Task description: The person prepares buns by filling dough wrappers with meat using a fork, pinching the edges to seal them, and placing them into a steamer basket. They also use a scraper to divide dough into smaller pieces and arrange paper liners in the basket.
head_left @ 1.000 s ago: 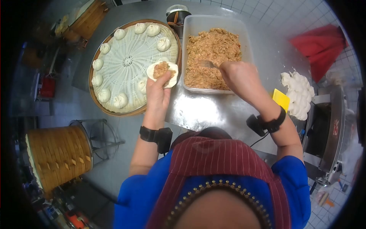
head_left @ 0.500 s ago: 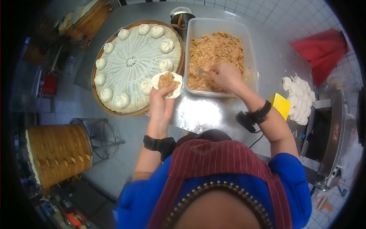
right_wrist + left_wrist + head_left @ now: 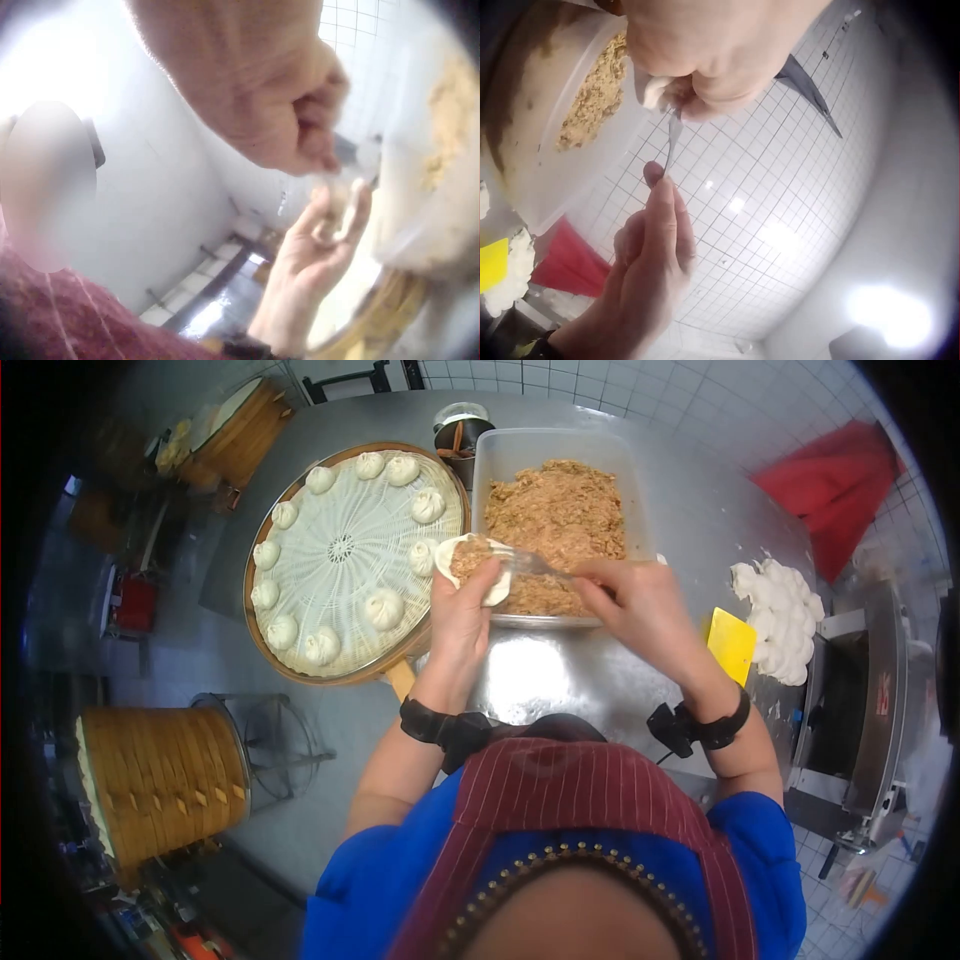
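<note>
My left hand (image 3: pixel 460 628) holds a round dough wrapper (image 3: pixel 445 552) with a lump of minced filling (image 3: pixel 468 556) on it, thumb over the near edge. It is beside the near left corner of a clear plastic tub (image 3: pixel 636 460) of the same mince (image 3: pixel 560 510). My right hand (image 3: pixel 645 615) pinches the handle of a metal fork (image 3: pixel 540 566), whose tines lie at the filling. The left wrist view shows the fork (image 3: pixel 673 141) between both hands, and a pale fold of dough (image 3: pixel 657 91). In the right wrist view the fork is blurred and mostly hidden.
A round woven steamer tray (image 3: pixel 345 595) on the left carries several pleated buns (image 3: pixel 383 609) around its rim. Behind it stands a dark pot (image 3: pixel 462 435). On the right are a yellow scraper (image 3: pixel 731 646), dough pieces (image 3: pixel 778 620) and a red cloth (image 3: pixel 835 490). Stacked steamers (image 3: pixel 165 780) stand lower left.
My right hand has lifted the fork from the mince in the tub and brought it to the wrapper. The left hand has moved right with the wrapper, toward the tub's corner.
</note>
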{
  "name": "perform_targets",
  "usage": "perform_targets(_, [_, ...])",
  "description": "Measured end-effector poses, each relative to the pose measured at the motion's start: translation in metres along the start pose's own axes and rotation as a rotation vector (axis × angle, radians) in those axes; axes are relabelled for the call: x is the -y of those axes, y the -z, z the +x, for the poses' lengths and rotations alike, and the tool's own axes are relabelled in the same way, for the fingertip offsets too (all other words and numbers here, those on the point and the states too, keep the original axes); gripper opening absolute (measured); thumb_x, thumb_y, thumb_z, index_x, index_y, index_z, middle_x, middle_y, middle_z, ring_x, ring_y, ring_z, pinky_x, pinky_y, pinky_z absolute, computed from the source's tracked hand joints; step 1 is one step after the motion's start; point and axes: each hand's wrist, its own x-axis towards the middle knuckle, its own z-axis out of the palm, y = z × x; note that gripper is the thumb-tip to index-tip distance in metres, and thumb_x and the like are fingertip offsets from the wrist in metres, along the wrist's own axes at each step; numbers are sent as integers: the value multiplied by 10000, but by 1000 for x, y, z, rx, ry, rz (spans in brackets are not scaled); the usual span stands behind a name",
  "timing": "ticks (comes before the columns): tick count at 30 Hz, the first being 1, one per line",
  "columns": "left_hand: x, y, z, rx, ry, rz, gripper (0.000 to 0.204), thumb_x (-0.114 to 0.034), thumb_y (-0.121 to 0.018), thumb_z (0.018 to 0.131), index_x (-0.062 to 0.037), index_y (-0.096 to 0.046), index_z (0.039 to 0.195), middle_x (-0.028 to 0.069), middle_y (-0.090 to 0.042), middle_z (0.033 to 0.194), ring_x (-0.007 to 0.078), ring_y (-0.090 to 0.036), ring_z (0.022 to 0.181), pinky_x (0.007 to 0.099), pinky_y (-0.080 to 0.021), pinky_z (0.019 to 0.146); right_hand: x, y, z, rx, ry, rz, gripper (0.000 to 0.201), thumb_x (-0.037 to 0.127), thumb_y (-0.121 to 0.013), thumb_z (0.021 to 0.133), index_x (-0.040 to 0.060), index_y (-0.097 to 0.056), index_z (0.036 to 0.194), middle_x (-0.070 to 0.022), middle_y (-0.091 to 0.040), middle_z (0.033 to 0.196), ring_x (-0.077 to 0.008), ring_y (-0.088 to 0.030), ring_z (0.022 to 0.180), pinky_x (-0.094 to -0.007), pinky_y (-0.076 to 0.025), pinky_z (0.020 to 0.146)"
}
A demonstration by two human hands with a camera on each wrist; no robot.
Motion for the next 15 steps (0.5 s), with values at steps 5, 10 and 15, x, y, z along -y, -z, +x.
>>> perform_targets(5, [-4,7,1,-23,105,-109,362,59,-533,860,19,-433,1205,142,-540,1150,231,-581,1036,351,-518,892,-35,-13,13,108,45,-541,127,161,-601,773,62,-675,743,-123,-636,665,-280,-640,651,-387,-502,581])
perform_targets(10, [-15,-8,-15,118,256,-218,378,70,-502,862,42,-411,1228,190,-504,1201,308,-550,1106,449,-510,930,-89,-79,26,299,150,-667,138,162,-624,731,41,-688,728,-122,-654,710,-269,-652,714,-365,-515,624])
perform_targets(15, [-25,-4,-26,159,350,-342,408,-7,-561,858,32,-399,1230,165,-533,1148,268,-579,1037,383,-544,838,-33,-38,23,-32,25,-9,280,273,-641,798,0,-694,832,-136,-648,709,-259,-640,688,-340,-501,647])
